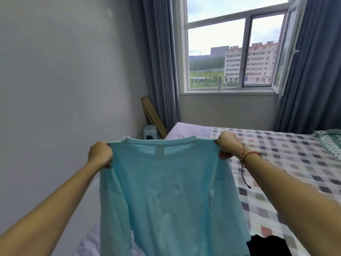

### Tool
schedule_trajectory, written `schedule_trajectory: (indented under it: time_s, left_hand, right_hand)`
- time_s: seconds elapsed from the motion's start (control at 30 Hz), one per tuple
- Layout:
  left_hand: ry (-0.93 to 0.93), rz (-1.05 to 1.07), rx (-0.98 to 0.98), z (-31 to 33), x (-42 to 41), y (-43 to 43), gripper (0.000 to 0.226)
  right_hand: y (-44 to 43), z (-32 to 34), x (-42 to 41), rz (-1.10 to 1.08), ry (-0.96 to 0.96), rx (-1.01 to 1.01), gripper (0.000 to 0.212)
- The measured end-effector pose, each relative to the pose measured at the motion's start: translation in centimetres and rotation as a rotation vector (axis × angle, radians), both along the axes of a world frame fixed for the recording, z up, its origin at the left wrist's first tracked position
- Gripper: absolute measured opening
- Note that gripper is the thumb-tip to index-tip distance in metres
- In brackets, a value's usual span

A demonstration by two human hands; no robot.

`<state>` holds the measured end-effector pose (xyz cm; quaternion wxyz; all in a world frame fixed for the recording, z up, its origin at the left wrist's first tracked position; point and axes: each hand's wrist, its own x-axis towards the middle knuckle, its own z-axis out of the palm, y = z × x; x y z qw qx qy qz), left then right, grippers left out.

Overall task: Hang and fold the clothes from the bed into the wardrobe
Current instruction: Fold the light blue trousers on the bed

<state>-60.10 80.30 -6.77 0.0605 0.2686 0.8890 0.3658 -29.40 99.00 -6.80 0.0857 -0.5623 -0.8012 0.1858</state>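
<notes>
Turquoise T-shirt (166, 191), hem cut off below, hangs collar-up; left hand (100, 154) and right hand (227, 145) each grip a shoulder above the bed (276, 154).

Blue shirt (166, 191) and dark garment (267, 245) both cut off by bottom edge

A home bedroom is shown: a bed (276, 154) covered by a checked sheet, grey curtains (160, 61) hung beside the window (236, 45) behind the bed.
</notes>
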Motion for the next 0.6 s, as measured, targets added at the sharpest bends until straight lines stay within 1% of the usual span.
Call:
schedule_trajectory:
  time_s: [0.03, 0.07, 0.13, 0.23, 0.3, 0.37, 0.4, 0.43, 0.47, 0.53, 0.6]
  left_hand:
    - [0.125, 0.017, -0.013, 0.0, -1.2, 1.1, 0.024]
    - [0.223, 0.023, 0.003, 0.5, -2.9, 2.4, 0.026]
    - [0.338, 0.026, 0.075, 2.2, -5.7, 4.4, 0.026]
    - [0.466, 0.038, 0.167, 5.3, -8.4, 5.8, 0.023]
    - [0.493, 0.055, 0.302, 6.6, -9.7, 6.0, 0.024]
    - [0.468, 0.065, 0.513, 7.1, -10.0, 6.0, 0.027]
    - [0.429, 0.062, 0.623, 6.5, -10.2, 5.6, 0.028]
    - [0.428, 0.046, 0.736, 6.0, -10.1, 5.2, 0.028]
    - [0.47, 0.007, 0.812, 5.1, -9.9, 4.5, 0.027]
    - [0.7, -0.092, 0.843, 2.0, -9.7, 2.0, 0.021]
    - [0.982, -0.239, 0.708, -2.9, -9.7, -1.5, 0.014]
  right_hand:
    - [1.0, -0.1, -1.6, -0.064, 0.095, 0.041, 0.009]
    - [2.5, 0.0, -3.7, -0.126, 0.192, 0.109, 0.015]
    - [5.0, 0.9, -6.9, -0.175, 0.341, 0.262, 0.026]
    - [6.2, 3.0, -9.4, -0.158, 0.474, 0.45, 0.033]
    - [6.6, 3.7, -10.3, -0.139, 0.567, 0.555, 0.034]
    - [6.4, 3.5, -10.2, -0.089, 0.655, 0.647, 0.032]
    - [5.9, 2.6, -10.4, -0.064, 0.702, 0.681, 0.031]
    - [5.3, 1.7, -10.1, -0.05, 0.758, 0.709, 0.03]
    - [4.4, 0.6, -9.7, -0.033, 0.815, 0.735, 0.029]
    - [1.8, -2.4, -8.3, -0.011, 0.921, 0.743, 0.028]
    - [-1.4, -7.3, -6.1, -0.005, 0.946, 0.681, 0.035]
